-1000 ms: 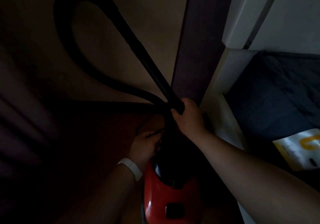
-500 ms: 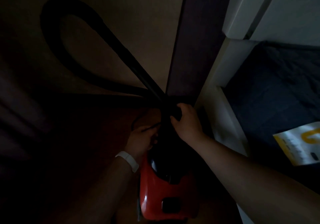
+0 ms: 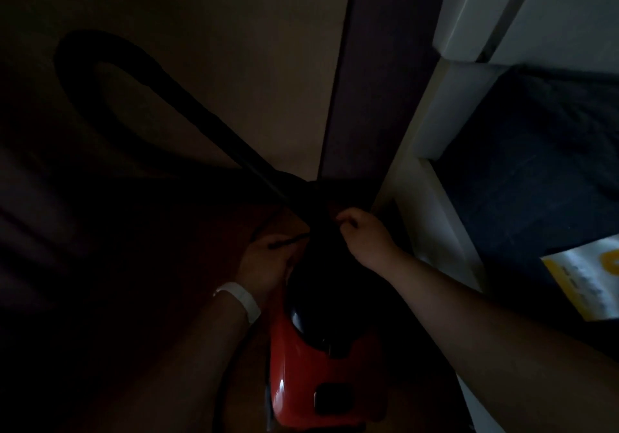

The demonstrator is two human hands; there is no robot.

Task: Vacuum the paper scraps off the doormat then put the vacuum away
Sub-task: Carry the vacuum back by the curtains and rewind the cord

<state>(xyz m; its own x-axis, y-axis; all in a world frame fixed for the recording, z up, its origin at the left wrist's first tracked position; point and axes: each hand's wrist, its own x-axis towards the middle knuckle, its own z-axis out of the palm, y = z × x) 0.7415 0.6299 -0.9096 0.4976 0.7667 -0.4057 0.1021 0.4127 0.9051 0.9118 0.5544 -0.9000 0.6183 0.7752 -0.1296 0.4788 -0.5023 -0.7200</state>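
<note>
Shelving (image 3: 432, 211) just right of red vacuum (image 3: 301, 382)

— What do you log around the work area?
— I list: beige wall (image 3: 261, 64), far left to centre; dark upright strip (image 3: 378, 81) just beside it; white shelf unit (image 3: 432, 218), right.
— And in the shelf?
— Dark crumpled cloth (image 3: 536, 164) filling the compartment; yellow-and-white packet (image 3: 589, 282) against its near side. White panels (image 3: 569, 7) above. Reddish floor (image 3: 167, 265), too dim for detail.
</note>
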